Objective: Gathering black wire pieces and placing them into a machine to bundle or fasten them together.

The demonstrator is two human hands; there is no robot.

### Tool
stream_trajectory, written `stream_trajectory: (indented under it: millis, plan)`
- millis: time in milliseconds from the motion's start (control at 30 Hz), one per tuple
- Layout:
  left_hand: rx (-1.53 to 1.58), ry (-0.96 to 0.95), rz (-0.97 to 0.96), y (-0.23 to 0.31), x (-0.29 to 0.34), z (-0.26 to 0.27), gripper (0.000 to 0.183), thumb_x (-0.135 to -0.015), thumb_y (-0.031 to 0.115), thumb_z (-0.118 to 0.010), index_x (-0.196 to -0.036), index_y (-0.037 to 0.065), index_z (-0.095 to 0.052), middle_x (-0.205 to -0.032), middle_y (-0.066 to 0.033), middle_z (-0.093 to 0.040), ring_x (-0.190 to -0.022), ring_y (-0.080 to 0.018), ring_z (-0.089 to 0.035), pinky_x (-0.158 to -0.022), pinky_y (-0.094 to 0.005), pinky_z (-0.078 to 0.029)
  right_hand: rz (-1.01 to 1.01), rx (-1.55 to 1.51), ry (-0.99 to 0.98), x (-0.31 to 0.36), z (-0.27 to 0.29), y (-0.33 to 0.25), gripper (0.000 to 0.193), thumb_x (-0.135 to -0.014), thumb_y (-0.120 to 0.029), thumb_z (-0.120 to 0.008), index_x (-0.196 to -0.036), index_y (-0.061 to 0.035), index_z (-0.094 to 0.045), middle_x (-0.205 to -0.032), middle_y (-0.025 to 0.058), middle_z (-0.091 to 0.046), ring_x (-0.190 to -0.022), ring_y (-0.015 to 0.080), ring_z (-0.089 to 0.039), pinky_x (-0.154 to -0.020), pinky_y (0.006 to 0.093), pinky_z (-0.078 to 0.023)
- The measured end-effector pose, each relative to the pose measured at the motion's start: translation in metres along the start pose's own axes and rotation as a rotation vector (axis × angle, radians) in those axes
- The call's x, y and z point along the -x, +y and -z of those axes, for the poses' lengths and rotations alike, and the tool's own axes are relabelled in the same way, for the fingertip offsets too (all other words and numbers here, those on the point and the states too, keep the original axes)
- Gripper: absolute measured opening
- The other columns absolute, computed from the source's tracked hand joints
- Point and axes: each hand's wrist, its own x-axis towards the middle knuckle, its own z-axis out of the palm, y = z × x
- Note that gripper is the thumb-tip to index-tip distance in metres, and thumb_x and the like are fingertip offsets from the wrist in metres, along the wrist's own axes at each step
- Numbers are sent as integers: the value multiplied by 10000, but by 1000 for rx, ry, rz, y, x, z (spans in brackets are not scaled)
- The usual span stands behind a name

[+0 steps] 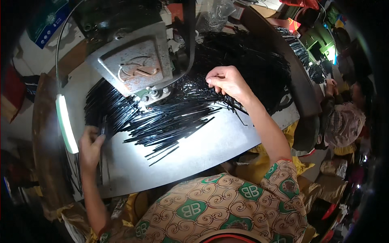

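The patterned shirt fronted the tabletop; on its middle, black strips slanted far-right toward the right hand, fingers pinched, contents unclear; the left hand gripped a dark bundle.

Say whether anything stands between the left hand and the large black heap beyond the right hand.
Yes: the machine's lower fittings and black strips spread on the tabletop lie between the left hand and the heap.

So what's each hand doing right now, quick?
Left hand: closed, holding black strips.
Right hand: closed; can't tell if anything's in it.
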Motion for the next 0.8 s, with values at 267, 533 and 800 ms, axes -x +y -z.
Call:
stream_trajectory:
  millis: [267,533,800]
  plan:
    - [-253,72,-527,45,17,-29,132,-713,16,-542,-844,2,-528,-765,-153,-502,-725,-300,-505,-634,-362,-412,393,1016,-41,-2,-27,6,152,-766,-37,-497,-891,-36,-584,-991,79,-508,-991,226,-484,-817,376,-421]
    - [-437,66,-680,47,-4,-107,88,-690,3,-519,-776,-14,-526,-740,-142,-473,-695,-283,-501,-571,-367,-427,647,1180,-54,-3,-40,2,115,-695,2,-514,-808,3,-538,-938,134,-491,-910,261,-507,-688,345,-486]
    - [-209,30,-779,39,-14,-107,74,-709,-20,-520,-777,4,-507,-715,-142,-452,-656,-282,-477,-558,-359,-394,825,963,58,-6,-27,16,83,-711,1,-524,-789,-21,-541,-866,102,-546,-748,218,-577,-595,315,-521]
